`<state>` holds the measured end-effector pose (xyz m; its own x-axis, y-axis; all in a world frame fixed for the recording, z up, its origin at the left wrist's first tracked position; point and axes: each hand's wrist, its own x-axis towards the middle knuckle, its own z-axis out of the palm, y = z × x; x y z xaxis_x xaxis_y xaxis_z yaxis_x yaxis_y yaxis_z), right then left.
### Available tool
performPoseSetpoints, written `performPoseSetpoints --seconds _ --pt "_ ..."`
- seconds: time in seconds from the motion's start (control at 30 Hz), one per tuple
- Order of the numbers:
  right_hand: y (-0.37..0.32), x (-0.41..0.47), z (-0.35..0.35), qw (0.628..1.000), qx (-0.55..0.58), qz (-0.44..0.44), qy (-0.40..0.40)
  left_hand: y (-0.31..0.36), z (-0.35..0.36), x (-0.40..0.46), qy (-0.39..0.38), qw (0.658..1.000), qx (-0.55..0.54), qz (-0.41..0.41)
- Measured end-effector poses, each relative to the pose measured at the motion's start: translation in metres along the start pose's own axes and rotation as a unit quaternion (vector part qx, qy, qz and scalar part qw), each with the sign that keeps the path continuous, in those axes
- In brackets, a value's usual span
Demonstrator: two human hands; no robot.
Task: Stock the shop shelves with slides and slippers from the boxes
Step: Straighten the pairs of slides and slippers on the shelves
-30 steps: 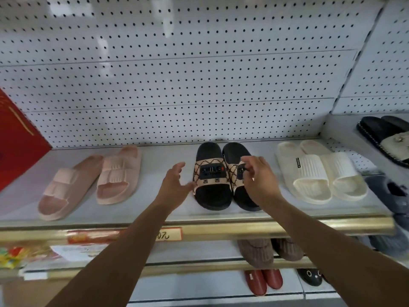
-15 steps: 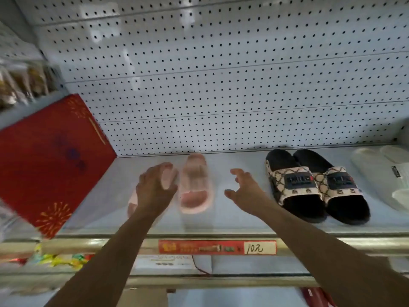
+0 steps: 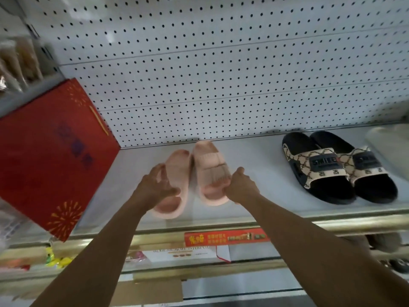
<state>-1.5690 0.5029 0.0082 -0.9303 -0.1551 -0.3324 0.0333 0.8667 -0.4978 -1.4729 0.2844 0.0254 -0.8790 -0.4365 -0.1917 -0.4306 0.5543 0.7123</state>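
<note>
Both pink slides are being handled at frame centre: the left slide is touched by the spread left hand, the right slide pinched by the right hand, probably to square the pair on the shelf beside the patterned slides.

Left hand covers the left pink slide's strap; a pale slide blurs off the right edge.
</note>
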Motion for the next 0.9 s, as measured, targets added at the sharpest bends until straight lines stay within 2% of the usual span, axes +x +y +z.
performPoseSetpoints --seconds 0.5,0.9 --pt "0.075 -0.007 -0.042 0.994 0.014 0.02 0.103 0.062 0.062 0.007 -0.039 0.999 0.019 0.033" --pt "0.073 -0.011 -0.037 0.995 0.038 0.013 0.091 0.065 0.064 0.006 -0.044 0.998 -0.03 0.046"
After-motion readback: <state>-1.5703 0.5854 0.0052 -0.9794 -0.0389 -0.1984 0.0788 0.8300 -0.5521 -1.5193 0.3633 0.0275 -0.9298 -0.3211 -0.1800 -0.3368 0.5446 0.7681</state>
